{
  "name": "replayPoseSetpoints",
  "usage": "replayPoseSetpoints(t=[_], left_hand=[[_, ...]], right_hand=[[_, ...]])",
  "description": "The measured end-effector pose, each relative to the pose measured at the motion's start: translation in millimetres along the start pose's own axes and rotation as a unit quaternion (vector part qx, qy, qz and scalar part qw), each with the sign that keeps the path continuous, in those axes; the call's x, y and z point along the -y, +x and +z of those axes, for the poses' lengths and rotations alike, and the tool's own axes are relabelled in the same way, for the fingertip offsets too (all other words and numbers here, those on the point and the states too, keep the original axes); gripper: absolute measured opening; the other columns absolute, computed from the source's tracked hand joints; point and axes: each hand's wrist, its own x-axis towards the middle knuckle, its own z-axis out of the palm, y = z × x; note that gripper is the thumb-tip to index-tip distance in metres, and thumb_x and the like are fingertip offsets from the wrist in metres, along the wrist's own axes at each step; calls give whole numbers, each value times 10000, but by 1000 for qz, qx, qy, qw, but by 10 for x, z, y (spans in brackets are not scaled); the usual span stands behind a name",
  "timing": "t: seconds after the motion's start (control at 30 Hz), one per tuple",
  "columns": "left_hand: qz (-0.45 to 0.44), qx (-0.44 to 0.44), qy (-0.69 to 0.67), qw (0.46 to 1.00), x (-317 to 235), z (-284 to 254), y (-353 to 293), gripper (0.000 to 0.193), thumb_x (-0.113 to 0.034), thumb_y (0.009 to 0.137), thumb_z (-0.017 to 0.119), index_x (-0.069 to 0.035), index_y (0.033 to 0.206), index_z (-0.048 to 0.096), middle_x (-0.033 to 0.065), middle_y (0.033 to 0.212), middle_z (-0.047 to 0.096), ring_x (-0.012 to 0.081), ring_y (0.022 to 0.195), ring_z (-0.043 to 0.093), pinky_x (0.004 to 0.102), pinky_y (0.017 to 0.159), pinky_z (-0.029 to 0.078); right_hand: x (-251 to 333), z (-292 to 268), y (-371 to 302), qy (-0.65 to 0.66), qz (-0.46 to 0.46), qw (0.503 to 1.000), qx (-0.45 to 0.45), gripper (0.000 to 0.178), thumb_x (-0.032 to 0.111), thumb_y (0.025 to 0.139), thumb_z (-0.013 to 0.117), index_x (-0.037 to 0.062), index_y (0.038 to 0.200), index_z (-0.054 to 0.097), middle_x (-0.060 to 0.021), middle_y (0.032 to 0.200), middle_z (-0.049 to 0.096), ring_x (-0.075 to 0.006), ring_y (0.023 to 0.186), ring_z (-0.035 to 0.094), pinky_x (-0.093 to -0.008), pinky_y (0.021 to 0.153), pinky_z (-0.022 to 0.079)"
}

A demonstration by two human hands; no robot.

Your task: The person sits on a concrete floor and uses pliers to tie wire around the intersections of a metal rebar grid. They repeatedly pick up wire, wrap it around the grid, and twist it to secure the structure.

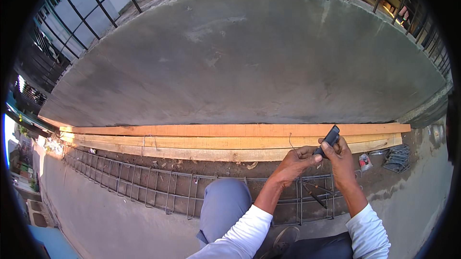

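A small black oblong device [331,136] is held up over the wooden planks, tilted with its upper end to the right. My right hand [342,163] is closed around it, thumb on its near face. My left hand [292,167] is closed too, its thumb and fingertips pinching at the device's lower end. Below my hands, dark-handled pincers [314,194] lie across a long rebar cage [188,200]. A thin bent wire [290,140] stands up beside the planks, near my left fingers.
Long sawn planks [206,142] lie along the foot of a grey plastered wall [269,57], topped by metal railings. To the right are a pile of bent steel stirrups [397,157] and a small plastic packet [365,162]. My knee [225,201] rises beside the cage.
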Motion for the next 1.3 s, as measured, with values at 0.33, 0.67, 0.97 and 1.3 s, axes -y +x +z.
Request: replayPoseSetpoints(t=[0.33,0.67,0.97,1.3], left_hand=[[57,-24,16,998,-481,-305,785,595,-372,873,802,5,1302,632,11,899,663,66,837,566,234,719,448],[18,-73,131,989,-348,-28,939,598,-254,865,817,57,1321,588,76,946,704,138,931,654,294,864,515],[-57,-13,112,992,-102,142,1196,480,-378,958,702,17,1225,644,55,885,682,105,810,588,263,735,471],[-56,-14,53,997,-285,-117,1384,344,-378,993,652,-64,1134,663,-6,842,631,38,593,364,199,527,295]], right_hand=[[268,243,933,33,-35,998,48,538,216,992,609,-42,1426,421,-137,1197,630,-181,1120,592,-332,982,473],[143,-70,1140,-25,7,999,40,710,396,978,662,-41,1460,378,-140,1144,611,-195,1127,581,-338,962,482],[206,-838,1178,9,11,999,-48,623,381,968,679,3,1417,471,-70,1064,621,-128,919,602,-293,761,524],[1024,-240,1315,-114,-212,970,-33,603,304,947,711,-1,1414,481,-154,1334,567,-217,1202,569,-351,1020,465]])
